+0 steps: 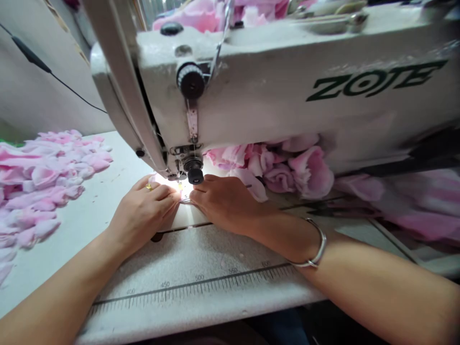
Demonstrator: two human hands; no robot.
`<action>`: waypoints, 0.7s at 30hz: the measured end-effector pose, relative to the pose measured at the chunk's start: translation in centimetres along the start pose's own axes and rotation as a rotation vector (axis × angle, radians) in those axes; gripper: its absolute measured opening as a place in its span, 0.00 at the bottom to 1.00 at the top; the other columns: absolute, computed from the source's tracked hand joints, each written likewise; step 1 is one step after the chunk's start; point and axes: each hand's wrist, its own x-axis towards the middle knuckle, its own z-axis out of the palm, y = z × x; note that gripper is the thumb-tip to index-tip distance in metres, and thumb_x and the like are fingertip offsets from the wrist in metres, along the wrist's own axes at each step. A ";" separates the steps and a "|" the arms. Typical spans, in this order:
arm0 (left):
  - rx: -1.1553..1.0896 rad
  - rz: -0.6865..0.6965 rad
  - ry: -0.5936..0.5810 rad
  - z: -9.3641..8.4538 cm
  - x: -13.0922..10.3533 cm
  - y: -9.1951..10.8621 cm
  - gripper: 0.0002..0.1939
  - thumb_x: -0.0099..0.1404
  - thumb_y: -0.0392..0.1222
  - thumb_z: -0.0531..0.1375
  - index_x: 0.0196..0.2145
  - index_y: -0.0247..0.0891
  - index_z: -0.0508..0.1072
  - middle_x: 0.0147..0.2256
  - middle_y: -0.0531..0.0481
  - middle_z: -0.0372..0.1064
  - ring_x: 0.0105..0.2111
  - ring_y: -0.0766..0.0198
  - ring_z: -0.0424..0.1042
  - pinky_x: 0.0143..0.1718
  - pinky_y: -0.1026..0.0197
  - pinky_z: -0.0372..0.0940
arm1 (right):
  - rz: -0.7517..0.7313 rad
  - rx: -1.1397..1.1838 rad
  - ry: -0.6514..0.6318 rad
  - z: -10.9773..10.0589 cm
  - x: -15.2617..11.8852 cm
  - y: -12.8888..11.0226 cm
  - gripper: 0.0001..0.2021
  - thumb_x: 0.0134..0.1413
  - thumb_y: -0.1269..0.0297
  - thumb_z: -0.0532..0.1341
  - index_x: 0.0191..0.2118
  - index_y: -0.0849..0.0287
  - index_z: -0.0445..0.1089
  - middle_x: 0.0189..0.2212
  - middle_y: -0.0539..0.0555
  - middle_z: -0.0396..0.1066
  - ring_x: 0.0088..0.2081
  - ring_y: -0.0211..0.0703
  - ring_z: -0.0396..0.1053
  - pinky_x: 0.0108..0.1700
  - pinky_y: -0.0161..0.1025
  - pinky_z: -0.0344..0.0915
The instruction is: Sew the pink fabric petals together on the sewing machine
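Note:
A white sewing machine (251, 105) stands over the table, its lamp glaring at the needle. My left hand (145, 208), with a ring on one finger, lies left of the needle with its fingers pressed together on a pale pink fabric piece (154, 178). From the right, my right hand (228, 201) reaches under the machine head, fingers curled and closed at the same spot. Its fingertips almost meet the left ones in front of the presser foot. Glare and my fingers hide most of the fabric, so its outline cannot be made out.
Pink fabric petals (46, 172) are heaped on the left of the table. Fabric roses (280, 175) crowd under the machine arm, with dark scissors-like handles (330, 208) near them. A printed ruler (199, 287) runs along the front table edge. More pink fabric (427, 211) lies at right.

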 end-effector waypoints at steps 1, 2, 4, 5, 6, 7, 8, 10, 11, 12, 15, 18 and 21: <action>-0.006 -0.005 -0.001 0.0 0.0 0.0 0.12 0.70 0.38 0.49 0.41 0.38 0.72 0.34 0.48 0.72 0.35 0.59 0.70 0.44 0.51 0.62 | 0.004 -0.002 0.006 0.0 0.0 0.0 0.06 0.58 0.67 0.60 0.30 0.57 0.69 0.27 0.49 0.70 0.32 0.42 0.64 0.22 0.41 0.44; -0.010 -0.005 0.003 0.1 0.0 0.0 0.12 0.70 0.38 0.49 0.41 0.38 0.72 0.34 0.48 0.72 0.35 0.59 0.69 0.43 0.51 0.63 | 0.010 -0.002 0.010 0.0 0.0 -0.1 0.06 0.58 0.67 0.60 0.30 0.57 0.69 0.27 0.49 0.70 0.32 0.42 0.64 0.22 0.41 0.43; -0.015 0.006 0.020 0.2 -0.1 -0.1 0.12 0.70 0.38 0.50 0.43 0.39 0.72 0.35 0.49 0.72 0.33 0.60 0.68 0.40 0.52 0.63 | 0.016 -0.002 0.004 0.0 0.1 -0.1 0.05 0.58 0.68 0.60 0.30 0.57 0.69 0.27 0.49 0.70 0.32 0.42 0.64 0.22 0.41 0.42; -0.017 0.014 0.031 0.3 -0.2 -0.3 0.11 0.70 0.38 0.50 0.44 0.39 0.71 0.35 0.49 0.72 0.32 0.60 0.68 0.39 0.53 0.63 | 0.017 -0.005 -0.003 0.0 0.2 -0.1 0.06 0.58 0.69 0.60 0.30 0.57 0.69 0.27 0.49 0.70 0.33 0.42 0.64 0.22 0.41 0.42; -0.022 0.022 0.037 0.5 -0.3 -0.4 0.11 0.70 0.38 0.51 0.44 0.39 0.71 0.35 0.49 0.72 0.33 0.60 0.67 0.38 0.54 0.62 | 0.020 -0.008 -0.013 -0.1 0.3 -0.1 0.06 0.58 0.69 0.59 0.30 0.57 0.69 0.26 0.50 0.70 0.33 0.42 0.64 0.22 0.40 0.42; -0.032 0.024 0.039 0.6 -0.3 -0.6 0.11 0.69 0.38 0.51 0.44 0.39 0.71 0.36 0.49 0.72 0.33 0.60 0.67 0.38 0.55 0.62 | 0.023 -0.009 -0.024 -0.1 0.3 -0.1 0.06 0.58 0.70 0.59 0.30 0.58 0.69 0.26 0.50 0.70 0.33 0.42 0.64 0.22 0.40 0.41; -0.047 0.014 0.039 0.8 -0.4 -0.8 0.10 0.69 0.38 0.51 0.44 0.39 0.71 0.35 0.49 0.71 0.34 0.60 0.67 0.37 0.56 0.62 | 0.027 -0.011 -0.033 -0.2 0.3 -0.1 0.06 0.58 0.71 0.58 0.30 0.58 0.69 0.26 0.51 0.70 0.33 0.42 0.64 0.22 0.40 0.42; -0.089 -0.033 0.038 1.1 -0.6 -1.3 0.09 0.68 0.37 0.52 0.41 0.37 0.71 0.34 0.48 0.70 0.33 0.61 0.67 0.33 0.59 0.62 | 0.037 -0.010 -0.042 -0.3 0.4 -0.1 0.06 0.58 0.72 0.58 0.31 0.59 0.70 0.26 0.51 0.69 0.33 0.42 0.64 0.22 0.40 0.42; -0.115 -0.057 0.038 1.2 -0.6 -1.5 0.08 0.68 0.37 0.52 0.40 0.36 0.71 0.33 0.48 0.69 0.32 0.62 0.67 0.32 0.60 0.62 | 0.041 -0.006 -0.044 -0.4 0.4 -0.1 0.06 0.59 0.72 0.58 0.31 0.59 0.70 0.26 0.51 0.70 0.33 0.42 0.65 0.23 0.40 0.43; -0.142 -0.074 0.039 1.2 -0.6 -1.6 0.08 0.67 0.37 0.52 0.39 0.36 0.71 0.33 0.49 0.68 0.32 0.63 0.67 0.30 0.62 0.62 | 0.046 -0.001 -0.045 -0.4 0.4 -0.1 0.06 0.59 0.72 0.57 0.32 0.59 0.70 0.27 0.51 0.70 0.34 0.42 0.65 0.23 0.40 0.44; -0.198 -0.090 0.058 1.2 -0.5 -1.8 0.07 0.68 0.37 0.52 0.39 0.37 0.70 0.34 0.50 0.66 0.31 0.67 0.67 0.30 0.65 0.62 | 0.070 0.037 -0.049 -0.4 0.6 -0.3 0.06 0.60 0.70 0.56 0.34 0.60 0.70 0.29 0.52 0.71 0.34 0.42 0.65 0.24 0.40 0.46; -0.170 -0.110 0.078 1.0 -0.4 -1.8 0.07 0.69 0.39 0.52 0.38 0.37 0.70 0.33 0.50 0.65 0.30 0.66 0.66 0.30 0.64 0.61 | 0.061 0.078 -0.036 -0.2 0.8 -0.4 0.07 0.61 0.69 0.55 0.35 0.60 0.70 0.29 0.52 0.71 0.33 0.42 0.66 0.24 0.39 0.45; -0.076 -0.052 0.085 0.7 -0.4 -1.9 0.08 0.69 0.38 0.52 0.38 0.36 0.70 0.33 0.49 0.66 0.32 0.62 0.65 0.34 0.59 0.62 | 0.019 0.098 -0.013 -0.1 0.7 -0.5 0.07 0.60 0.69 0.56 0.33 0.60 0.70 0.30 0.51 0.70 0.32 0.41 0.65 0.24 0.39 0.45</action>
